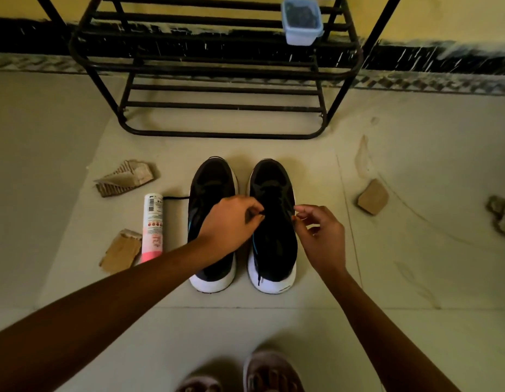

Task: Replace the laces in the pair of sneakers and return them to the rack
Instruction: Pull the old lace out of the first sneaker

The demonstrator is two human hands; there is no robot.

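Observation:
Two black sneakers with white soles stand side by side on the floor, toes toward the rack: the left sneaker [210,182] and the right sneaker [274,241]. My left hand [231,222] reaches across the left sneaker and pinches a black lace [274,202] at the right sneaker's eyelets. On the right sneaker's outer side my right hand [320,236] pinches something small at the shoe's edge, probably the lace end. A loose lace end [175,197] trails left from the left sneaker. The black metal shoe rack [217,134] stands beyond the shoes.
A white and pink spray can [153,227] lies left of the shoes. Torn cardboard pieces [124,179] lie on the floor at both sides. A small blue-lidded plastic box [302,22] sits on a rack shelf. My sandalled feet [269,372] are at the bottom.

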